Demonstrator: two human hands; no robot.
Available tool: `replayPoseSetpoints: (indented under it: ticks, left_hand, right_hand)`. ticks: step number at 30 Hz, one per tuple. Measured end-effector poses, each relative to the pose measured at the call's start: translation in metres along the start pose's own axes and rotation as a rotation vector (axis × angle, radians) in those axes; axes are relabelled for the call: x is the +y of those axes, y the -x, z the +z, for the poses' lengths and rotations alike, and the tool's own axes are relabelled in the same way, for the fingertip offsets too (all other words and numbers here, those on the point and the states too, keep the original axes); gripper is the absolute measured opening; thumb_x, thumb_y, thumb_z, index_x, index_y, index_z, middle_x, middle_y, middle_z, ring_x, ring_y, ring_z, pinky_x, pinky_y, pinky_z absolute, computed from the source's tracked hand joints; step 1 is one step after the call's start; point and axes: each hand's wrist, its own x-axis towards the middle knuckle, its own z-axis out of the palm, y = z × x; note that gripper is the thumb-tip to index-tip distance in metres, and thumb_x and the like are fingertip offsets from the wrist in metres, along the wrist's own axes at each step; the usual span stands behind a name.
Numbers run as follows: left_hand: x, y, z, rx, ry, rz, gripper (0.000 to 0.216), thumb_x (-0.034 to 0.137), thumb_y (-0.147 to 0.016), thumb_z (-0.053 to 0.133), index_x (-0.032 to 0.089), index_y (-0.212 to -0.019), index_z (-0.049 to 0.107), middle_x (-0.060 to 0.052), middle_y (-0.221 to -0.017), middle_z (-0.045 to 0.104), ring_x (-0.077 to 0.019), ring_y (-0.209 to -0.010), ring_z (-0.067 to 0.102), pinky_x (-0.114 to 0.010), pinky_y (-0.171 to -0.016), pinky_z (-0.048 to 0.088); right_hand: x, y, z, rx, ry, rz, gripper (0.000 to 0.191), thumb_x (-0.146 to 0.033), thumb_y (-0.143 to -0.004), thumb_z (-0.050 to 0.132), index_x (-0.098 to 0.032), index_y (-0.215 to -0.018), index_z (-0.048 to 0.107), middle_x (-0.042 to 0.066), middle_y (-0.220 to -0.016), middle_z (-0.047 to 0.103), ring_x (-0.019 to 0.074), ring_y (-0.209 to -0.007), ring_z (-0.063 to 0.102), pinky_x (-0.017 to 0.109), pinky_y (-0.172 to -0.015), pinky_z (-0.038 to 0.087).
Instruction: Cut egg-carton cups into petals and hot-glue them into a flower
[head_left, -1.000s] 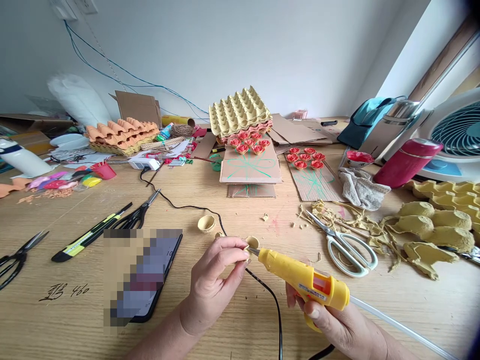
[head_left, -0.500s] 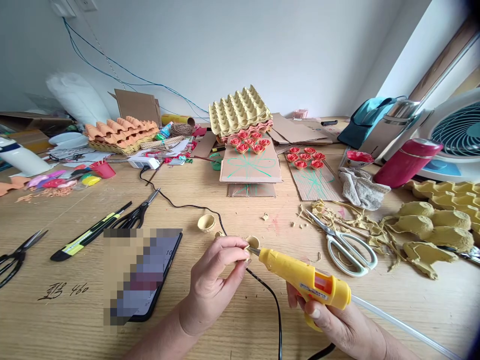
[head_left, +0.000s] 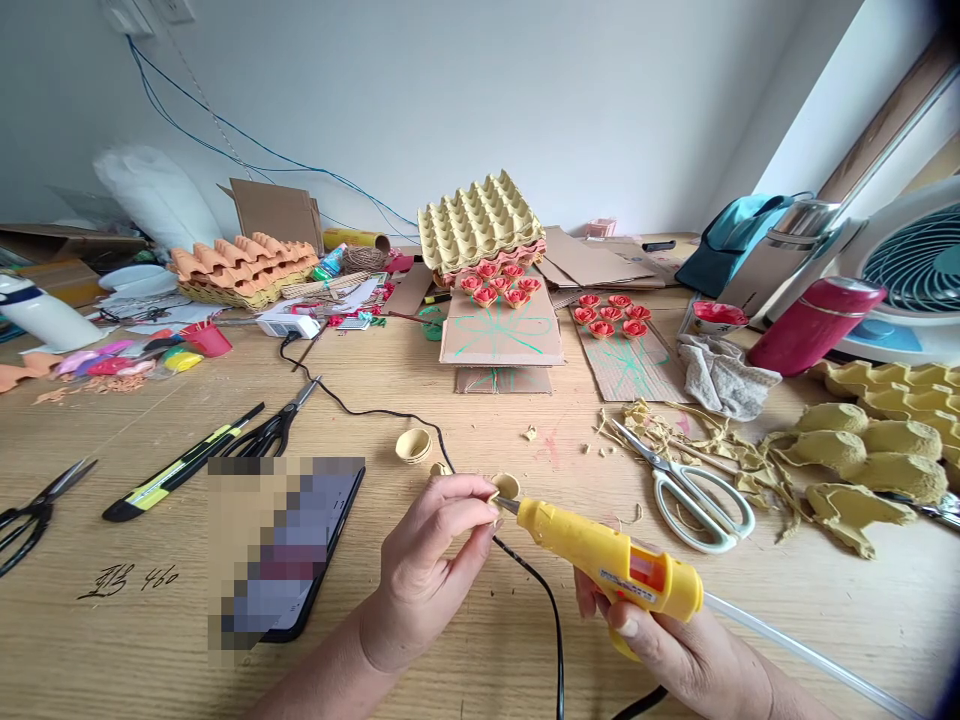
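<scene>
My right hand (head_left: 660, 635) is wrapped round the handle of a yellow hot glue gun (head_left: 585, 540), with a clear glue stick (head_left: 795, 640) sticking out of its back. The gun's metal nozzle meets a small piece of yellowish egg-carton pulp (head_left: 494, 497) pinched in the fingertips of my left hand (head_left: 435, 560). My fingers hide most of that piece. Just behind the nozzle sits a round pulp cup (head_left: 507, 486). Farther left stand stacked pulp cups (head_left: 413, 446) on the table.
White-handled scissors (head_left: 701, 500) lie right, beside pulp scraps and cut egg-carton cups (head_left: 862, 445). Left are a phone (head_left: 322, 560), a utility knife (head_left: 180, 465) and black scissors (head_left: 274, 425). A black cord (head_left: 551, 590) runs under my hands. Red paper flowers (head_left: 501, 285) rest on cardboard ahead.
Almost nothing differs. Both hands keep their place, with the glue gun's nozzle still at the small pulp piece.
</scene>
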Motion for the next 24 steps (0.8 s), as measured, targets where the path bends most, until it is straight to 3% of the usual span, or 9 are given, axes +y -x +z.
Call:
replayPoseSetpoints:
  ticks: [24]
  left_hand:
    - [-0.0003, -0.0006, 0.0016, -0.001, -0.019, 0.019, 0.034, -0.008, -0.084, 0.062, 0.019, -0.104, 0.063, -0.008, -0.106, 0.068, -0.0154, -0.095, 0.070, -0.025, -0.085, 0.059]
  right_hand:
    - [-0.0039, -0.0026, 0.0000, 0.003, 0.020, -0.007, 0.050, -0.060, -0.104, 0.029, -0.021, -0.086, 0.054, 0.003, -0.076, 0.057, 0.0155, -0.065, 0.054, 0.026, -0.058, 0.049]
